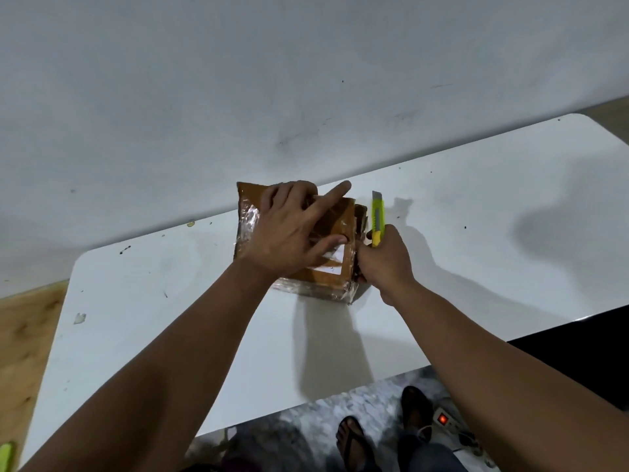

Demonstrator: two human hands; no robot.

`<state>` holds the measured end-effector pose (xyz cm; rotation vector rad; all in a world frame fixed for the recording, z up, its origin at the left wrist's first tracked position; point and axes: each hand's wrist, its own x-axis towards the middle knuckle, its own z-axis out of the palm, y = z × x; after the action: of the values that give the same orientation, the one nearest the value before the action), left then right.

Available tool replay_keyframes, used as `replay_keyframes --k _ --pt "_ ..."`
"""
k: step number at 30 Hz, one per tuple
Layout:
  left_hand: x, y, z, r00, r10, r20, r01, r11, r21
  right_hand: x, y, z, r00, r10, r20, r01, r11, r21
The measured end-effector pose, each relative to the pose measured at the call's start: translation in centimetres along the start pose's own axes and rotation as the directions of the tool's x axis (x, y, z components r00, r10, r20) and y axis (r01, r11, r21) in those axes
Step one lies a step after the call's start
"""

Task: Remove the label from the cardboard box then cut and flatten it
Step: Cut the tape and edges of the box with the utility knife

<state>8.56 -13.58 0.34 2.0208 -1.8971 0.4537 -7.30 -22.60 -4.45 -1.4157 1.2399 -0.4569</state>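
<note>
The small brown cardboard box wrapped in clear glossy tape (pixel 299 240) lies near the far edge of the white rounded-corner table (pixel 476 233), close to the pale wall (pixel 306 80). The person's left hand (pixel 289 229) rests flat on the box top, fingers spread and straight, the index finger lifted and pointing away; it pins the box and grips nothing. The right hand (pixel 384 260), just beside the box's right side, is curled round the yellow-green snap-blade utility knife (pixel 377 219), whose blade points up and away from the box. A white paper remnant of the label (pixel 332 258) still shows under the left thumb, so the label step looks unfinished, or the work is passing to cutting; which cannot be told. The next move probably calls for turning the blade down to the taped right edge while the left fingers stay out of its path.

The tabletop bears dark specks and a small torn scrap (pixel 80 318). Wooden flooring (pixel 27 335) lies to the left; below, sandalled feet (pixel 350 441) and a white power strip with a lit red switch (pixel 446 420) rest on speckled floor.
</note>
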Motion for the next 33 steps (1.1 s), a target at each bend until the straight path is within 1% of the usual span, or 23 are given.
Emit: replay_keyframes --k 3,5,7,8,10,11,13,15,17,19,21,22,23,25,26,29,33 --pt "-0.1 0.4 0.3 1.000 -0.009 0.024 0.009 1.000 0.013 -0.5 -0.6 0.1 1.000 -0.026 -0.013 0.026 1.000 0.007" --pt "-0.2 0.4 0.6 0.999 -0.020 0.032 0.022 0.998 -0.060 -0.9 -0.9 -0.1 0.990 -0.129 -0.062 0.130 0.991 0.013" --pt "-0.2 0.2 1.1 0.999 -0.045 0.012 0.047 0.986 -0.157 -1.6 -1.5 -0.4 0.971 -0.221 -0.095 0.230 0.969 0.088" --pt "-0.2 0.0 1.2 0.998 -0.065 0.010 0.066 0.981 -0.185 -1.9 -1.8 -0.5 0.971 -0.229 -0.074 0.239 0.955 0.174" --pt "-0.3 -0.3 1.5 0.996 -0.084 0.031 0.088 0.979 -0.183 -2.4 -2.3 -0.8 0.979 -0.198 0.050 0.166 0.916 0.364" --pt "-0.4 -0.5 1.5 0.996 -0.081 0.040 0.086 0.981 -0.173 -2.5 -2.5 -1.0 0.975 -0.196 0.108 0.137 0.905 0.402" --pt "-0.5 -0.7 1.5 0.996 -0.071 0.048 0.078 0.984 -0.162 -2.6 -2.9 -1.3 0.967 -0.213 0.142 0.154 0.928 0.340" --pt "-0.7 -0.5 1.4 0.996 -0.070 0.051 0.077 0.986 -0.148 -2.4 -3.1 -1.4 0.971 -0.218 0.100 0.183 0.943 0.278" --pt "-1.2 0.3 1.1 0.995 -0.092 0.024 0.094 0.987 -0.132 -2.1 -3.3 -1.2 0.976 -0.213 0.054 0.192 0.948 0.254" --pt "-2.3 1.6 0.8 0.992 -0.127 -0.018 0.123 0.982 -0.140 -1.9 -3.7 -1.1 0.981 -0.195 0.018 0.183 0.945 0.272" --pt "-4.0 2.7 0.8 0.991 -0.135 -0.018 0.130 0.976 -0.172 -1.6 -3.9 -1.1 0.986 -0.166 0.001 0.158 0.941 0.301" --pt "-5.0 3.1 0.9 0.992 -0.125 0.022 0.127 0.974 -0.185 -1.4 -4.0 -1.1 0.989 -0.148 -0.003 0.142 0.942 0.305" --pt "-5.9 3.3 1.1 0.990 -0.109 0.092 0.124 0.974 -0.187 -1.4 -4.0 -1.1 0.990 -0.138 -0.007 0.134 0.946 0.296" --pt "-7.1 3.3 1.4 0.970 -0.061 0.234 0.100 0.982 -0.159 -1.3 -4.0 -1.0 0.992 -0.126 -0.021 0.128 0.964 0.235" --pt "-7.3 3.1 1.4 0.960 -0.035 0.279 0.074 0.989 -0.129 -1.3 -4.0 -1.0 0.992 -0.124 -0.021 0.126 0.969 0.215" --pt "-7.1 2.5 1.3 0.940 0.009 0.340 -0.003 1.000 -0.018 -1.1 -3.8 -0.9 0.995 -0.097 -0.009 0.097 0.975 0.199" --pt "-6.3 2.4 1.3 0.922 0.003 0.388 -0.023 0.999 0.046 -0.8 -3.5 -1.1 0.995 -0.084 0.050 0.073 0.979 0.190"
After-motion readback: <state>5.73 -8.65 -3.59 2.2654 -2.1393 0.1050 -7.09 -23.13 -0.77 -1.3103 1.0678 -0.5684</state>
